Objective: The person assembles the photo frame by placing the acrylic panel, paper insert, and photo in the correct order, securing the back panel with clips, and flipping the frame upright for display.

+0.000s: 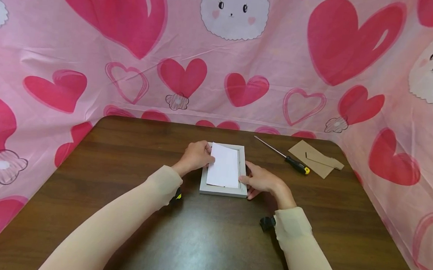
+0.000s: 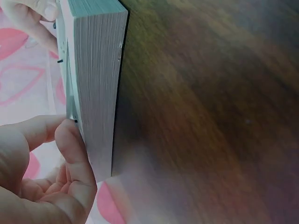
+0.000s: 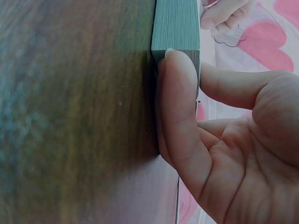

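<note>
A light grey picture frame [image 1: 224, 191] lies on the table, with a white sheet of paper [image 1: 224, 167] sitting a little askew over its opening. My left hand [image 1: 195, 155] pinches the left edge of the paper between thumb and finger. In the left wrist view, these fingertips [image 2: 70, 133] meet right at the frame's upper edge. The right side of the frame is gripped by my right hand [image 1: 263, 179], thumb on top. In the right wrist view, a right finger [image 3: 180, 88] runs along the frame's outer side, close to the tabletop.
A screwdriver [image 1: 296, 164] with a black and yellow handle lies right of the frame. Beyond it is a brown backing board [image 1: 311, 159] with a stand leg on it. A pink heart-patterned cloth [image 1: 211, 82] hangs behind and beside the brown wooden table [image 1: 143, 148].
</note>
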`<move>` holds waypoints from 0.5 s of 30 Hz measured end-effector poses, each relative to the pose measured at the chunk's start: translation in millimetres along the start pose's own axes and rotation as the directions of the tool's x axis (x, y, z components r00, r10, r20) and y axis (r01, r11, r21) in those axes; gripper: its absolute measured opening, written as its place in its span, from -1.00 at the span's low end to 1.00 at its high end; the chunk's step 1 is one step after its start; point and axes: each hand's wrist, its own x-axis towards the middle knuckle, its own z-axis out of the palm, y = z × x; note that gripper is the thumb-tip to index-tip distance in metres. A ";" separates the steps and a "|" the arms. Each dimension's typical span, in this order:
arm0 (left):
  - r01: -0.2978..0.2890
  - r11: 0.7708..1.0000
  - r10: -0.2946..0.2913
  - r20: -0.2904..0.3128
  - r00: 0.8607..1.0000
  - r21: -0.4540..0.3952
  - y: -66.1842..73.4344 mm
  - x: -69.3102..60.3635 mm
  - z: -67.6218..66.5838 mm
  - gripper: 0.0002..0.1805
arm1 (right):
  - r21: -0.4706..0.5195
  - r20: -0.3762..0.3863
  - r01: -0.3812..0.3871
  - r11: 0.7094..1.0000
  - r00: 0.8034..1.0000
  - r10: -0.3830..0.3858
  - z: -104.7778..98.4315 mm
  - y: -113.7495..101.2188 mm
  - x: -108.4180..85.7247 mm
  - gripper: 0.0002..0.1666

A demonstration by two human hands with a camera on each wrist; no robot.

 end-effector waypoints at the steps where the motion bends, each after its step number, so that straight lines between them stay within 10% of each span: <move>1: 0.003 1.000 -0.003 0.000 1.000 0.000 0.6 -0.3 0.2 -0.72 | 0.001 -0.002 -0.002 1.000 1.000 0.002 -0.1 -0.1 0.0 -0.05; 15: -0.004 0.989 0.009 -0.035 0.999 0.149 10.6 -4.0 4.9 -0.54 | -0.005 -0.002 -0.006 1.000 1.000 0.006 -1.1 -0.8 -1.7 -0.05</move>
